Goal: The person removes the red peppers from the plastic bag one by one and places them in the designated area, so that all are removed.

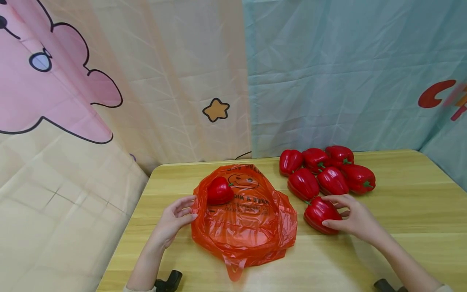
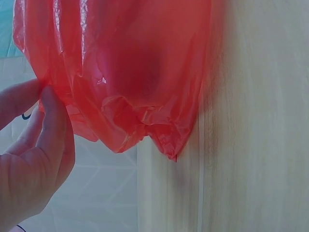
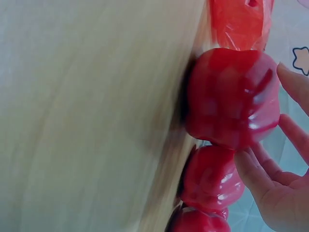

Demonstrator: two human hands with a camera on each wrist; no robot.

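A red-orange plastic bag [image 1: 251, 231] lies spread on the table with its mouth facing up, and one red bell pepper [image 1: 220, 190] sits inside at its left. My left hand [image 1: 175, 221] pinches the bag's left rim between thumb and fingers; the left wrist view shows the bag film [image 2: 130, 63] at the fingertips. To the right of the bag, my right hand [image 1: 352, 215] grips another bell pepper [image 1: 321, 215] from its right side, thumb nearer me and fingers over the far side. In the right wrist view that pepper [image 3: 231, 96] appears to rest on the table.
Several more red bell peppers [image 1: 333, 180] are clustered behind the gripped one, toward the table's back. The wooden table [image 1: 412, 194] ends at a printed curtain [image 1: 328, 73]. Black objects [image 1: 169, 280] show near both forearms. A bag handle loop [image 1: 234, 271] points toward me.
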